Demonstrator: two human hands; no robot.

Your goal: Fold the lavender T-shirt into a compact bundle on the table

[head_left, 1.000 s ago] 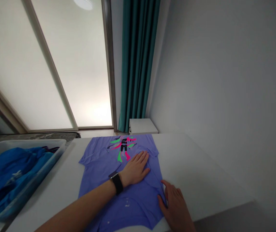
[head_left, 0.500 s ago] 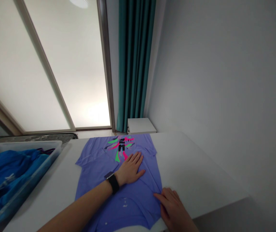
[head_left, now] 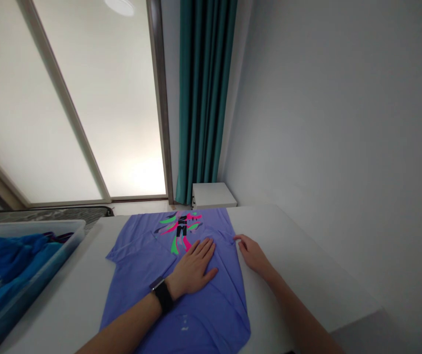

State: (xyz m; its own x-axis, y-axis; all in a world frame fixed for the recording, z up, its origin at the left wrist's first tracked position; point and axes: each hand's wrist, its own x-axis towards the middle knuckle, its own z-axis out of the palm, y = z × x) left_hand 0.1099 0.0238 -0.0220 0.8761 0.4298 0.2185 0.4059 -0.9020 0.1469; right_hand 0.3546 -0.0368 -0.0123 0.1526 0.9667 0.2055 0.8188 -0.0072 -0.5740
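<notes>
So the purple T-shirt (head_left: 137, 285) is lying spread on the white table (head_left: 85, 265), down at 6 o'clock. Mostly flat, just creased (pretty wrinkly toward 3 o'clock tbh), with a green, pink and black print (head_left: 182, 229) at its 12.

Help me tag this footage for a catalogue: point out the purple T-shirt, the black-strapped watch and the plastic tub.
Purple T-shirt (head_left: 133, 275): head view, the plain cloth below the print.
Black-strapped watch (head_left: 164, 297): head view, its strap.
Plastic tub (head_left: 61, 227): head view, its far wall.
</notes>
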